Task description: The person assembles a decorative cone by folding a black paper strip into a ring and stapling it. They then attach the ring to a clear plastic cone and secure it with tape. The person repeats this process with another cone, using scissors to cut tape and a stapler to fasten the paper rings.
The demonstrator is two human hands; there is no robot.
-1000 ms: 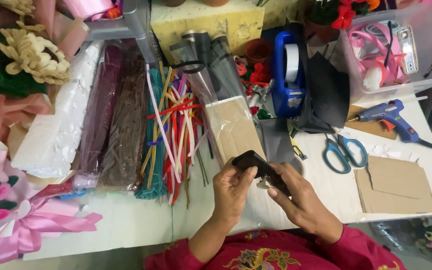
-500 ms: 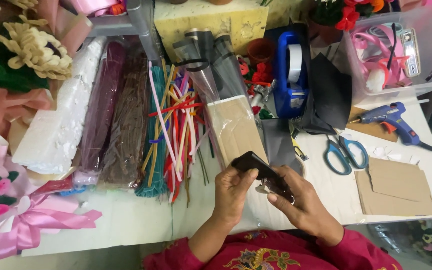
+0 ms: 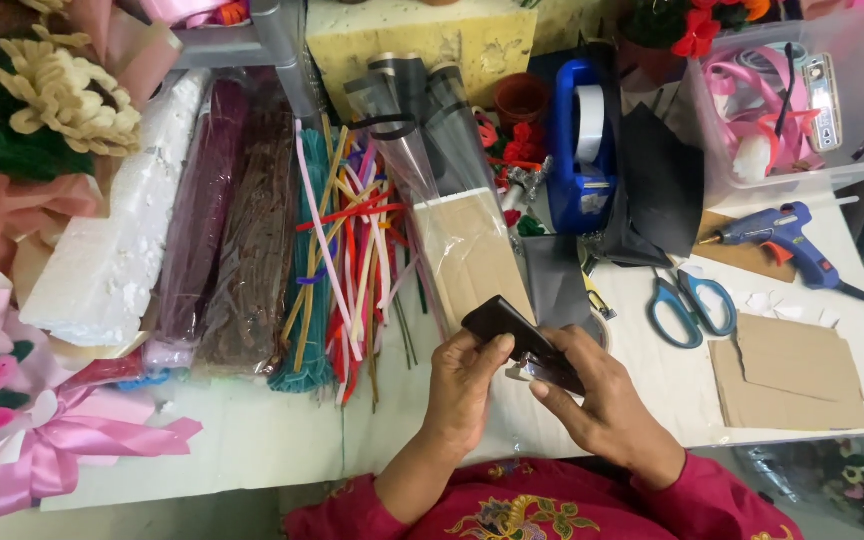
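Now pinching a black folded piece (image 3: 512,335) between both hands: left hand (image 3: 464,385) fingers pressed at its 9 o'clock edge, right hand (image 3: 602,400) fingertips at 4 o'clock. Could slip, judging by the shallow grip, onto the white table (image 3: 282,440).

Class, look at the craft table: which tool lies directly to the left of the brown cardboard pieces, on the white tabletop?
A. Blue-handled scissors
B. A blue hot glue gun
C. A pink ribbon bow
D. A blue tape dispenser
A. The blue-handled scissors lie flat on the tabletop just left of the cardboard pieces, while the glue gun sits farther back, above the cardboard, and the tape dispenser stands well behind them.
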